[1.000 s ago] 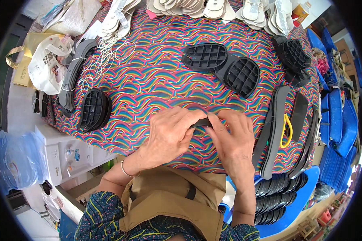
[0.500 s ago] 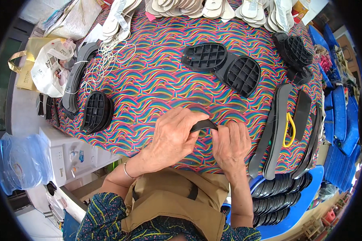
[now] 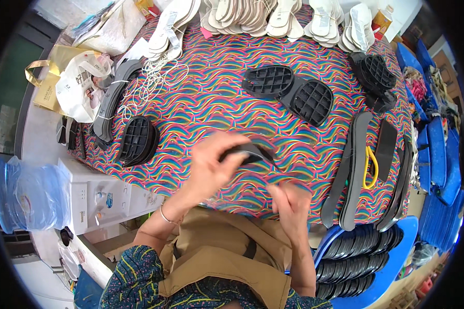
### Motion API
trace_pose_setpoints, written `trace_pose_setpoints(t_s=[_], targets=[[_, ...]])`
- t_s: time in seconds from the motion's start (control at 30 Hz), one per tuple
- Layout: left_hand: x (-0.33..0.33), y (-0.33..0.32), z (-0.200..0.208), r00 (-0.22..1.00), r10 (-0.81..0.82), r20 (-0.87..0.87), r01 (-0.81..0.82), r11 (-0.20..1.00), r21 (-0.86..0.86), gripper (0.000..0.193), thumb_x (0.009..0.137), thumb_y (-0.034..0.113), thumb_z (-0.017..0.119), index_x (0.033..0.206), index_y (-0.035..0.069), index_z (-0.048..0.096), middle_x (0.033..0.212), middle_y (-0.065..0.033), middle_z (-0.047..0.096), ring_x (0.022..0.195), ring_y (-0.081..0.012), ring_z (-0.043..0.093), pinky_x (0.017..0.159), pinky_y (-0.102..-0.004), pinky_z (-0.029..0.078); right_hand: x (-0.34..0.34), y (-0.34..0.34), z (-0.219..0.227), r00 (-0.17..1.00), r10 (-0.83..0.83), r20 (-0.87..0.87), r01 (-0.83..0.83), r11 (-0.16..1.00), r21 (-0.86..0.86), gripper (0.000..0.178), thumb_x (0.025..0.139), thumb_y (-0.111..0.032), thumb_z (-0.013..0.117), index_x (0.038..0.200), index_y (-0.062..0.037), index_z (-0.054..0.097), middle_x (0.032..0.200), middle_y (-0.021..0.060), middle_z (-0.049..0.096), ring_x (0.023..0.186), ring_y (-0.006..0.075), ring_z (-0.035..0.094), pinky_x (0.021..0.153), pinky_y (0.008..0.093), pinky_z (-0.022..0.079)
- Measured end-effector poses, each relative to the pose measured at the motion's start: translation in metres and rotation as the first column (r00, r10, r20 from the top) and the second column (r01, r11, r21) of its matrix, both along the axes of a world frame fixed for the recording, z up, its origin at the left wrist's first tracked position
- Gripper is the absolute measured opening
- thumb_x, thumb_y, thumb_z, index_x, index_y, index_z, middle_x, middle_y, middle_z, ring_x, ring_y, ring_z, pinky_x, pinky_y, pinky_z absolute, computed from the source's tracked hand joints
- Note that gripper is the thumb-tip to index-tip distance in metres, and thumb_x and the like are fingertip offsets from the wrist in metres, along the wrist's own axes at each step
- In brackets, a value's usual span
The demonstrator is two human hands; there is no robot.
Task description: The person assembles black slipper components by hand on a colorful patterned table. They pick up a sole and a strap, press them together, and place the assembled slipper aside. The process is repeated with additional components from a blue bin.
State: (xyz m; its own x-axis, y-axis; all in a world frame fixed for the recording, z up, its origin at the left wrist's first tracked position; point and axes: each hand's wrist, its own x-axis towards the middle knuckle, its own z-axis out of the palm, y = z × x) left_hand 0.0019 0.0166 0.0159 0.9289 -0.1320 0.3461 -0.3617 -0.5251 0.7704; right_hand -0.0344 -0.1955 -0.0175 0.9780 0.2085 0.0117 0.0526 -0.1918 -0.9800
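Observation:
Over the middle of the table, my left hand (image 3: 214, 164) pinches a curved black strip (image 3: 255, 153) between thumb and fingers. The strip is smeared by motion, and part of it is behind the fingers. To the right, apart from the strip, is my right hand (image 3: 291, 198); its thumb shows, but the blurred fingers do not tell whether they are closed. Beyond both hands lie a black shoe sole (image 3: 267, 81) with a grid-patterned underside and another grid-patterned piece (image 3: 312, 102) beside it.
A stack of black sole pieces (image 3: 137, 140) stands at left, near tangled white cord (image 3: 148, 85). Long dark strips (image 3: 354, 170) and a yellow loop (image 3: 370, 167) lie at right. Pale insoles (image 3: 242, 15) line the far edge. A blue bin (image 3: 397, 257) holds rows of black pieces.
My right hand has let go of the black strip and drawn away toward me. My left hand keeps the strip and has shifted slightly left. The whole view has shifted a little.

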Motion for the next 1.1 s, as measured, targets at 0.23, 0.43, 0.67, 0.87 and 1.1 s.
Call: trace_pose_setpoints(t_s=[0.23,0.43,0.67,0.87,1.1], targets=[[-0.005,-0.010,0.031,0.921,-0.330,0.205,0.355,0.929,-0.100,0.024,0.072,-0.003,0.058,0.091,0.008,0.068,0.103,-0.0109,0.071,0.107,-0.0330,0.062,0.108,-0.0602,0.030,-0.001,-0.017,0.007,0.883,-0.106,-0.458,0.365,0.768,0.526,0.039,0.104,-0.034,0.047,0.097,-0.0003,0.064,0.089,0.0099,0.067,0.077,0.0188,0.066,0.068,0.0304,0.052],[-0.016,-0.017,0.031,0.879,-0.431,0.202,0.447,0.893,-0.041,0.035,0.066,-0.009,0.057,0.093,0.009,0.068,0.116,-0.0083,0.067,0.120,-0.0317,0.058,0.114,-0.0677,0.012,0.021,-0.006,0.040,0.793,-0.003,-0.610,0.431,0.710,0.557,0.045,0.101,-0.038,0.050,0.122,0.0019,0.060,0.110,0.0110,0.068,0.097,0.0184,0.066,0.083,0.0329,0.053],[-0.013,-0.015,0.036,0.902,-0.408,0.145,0.430,0.881,-0.198,0.027,0.080,0.004,0.070,0.107,0.003,0.070,0.118,-0.0104,0.068,0.125,-0.0326,0.056,0.117,-0.0638,0.009,0.009,-0.001,0.020,0.912,-0.066,-0.404,0.337,0.684,0.647,0.041,0.098,-0.032,0.054,0.117,0.0035,0.061,0.108,0.0127,0.068,0.094,0.0183,0.068,0.081,0.0318,0.056],[-0.005,-0.037,0.009,0.881,-0.395,0.258,0.452,0.547,-0.705,0.092,0.082,-0.007,0.066,0.156,0.007,0.013,0.153,-0.0176,0.037,0.149,-0.0328,0.022,0.118,-0.0544,0.017,0.006,0.007,0.021,0.926,-0.290,-0.243,0.378,0.685,0.622,0.045,0.099,-0.034,0.051,0.119,0.0057,0.059,0.113,0.0151,0.066,0.099,0.0219,0.067,0.086,0.0360,0.054],[0.002,-0.043,0.016,0.937,-0.334,-0.101,0.040,0.392,-0.919,0.060,0.102,0.023,0.050,0.152,0.002,0.026,0.149,-0.0157,0.043,0.137,-0.0262,0.043,0.110,-0.0409,0.037,0.002,0.012,0.004,0.884,-0.409,-0.229,0.449,0.602,0.660,0.049,0.099,-0.036,0.052,0.120,0.0076,0.058,0.113,0.0162,0.066,0.098,0.0245,0.068,0.087,0.0384,0.055]])
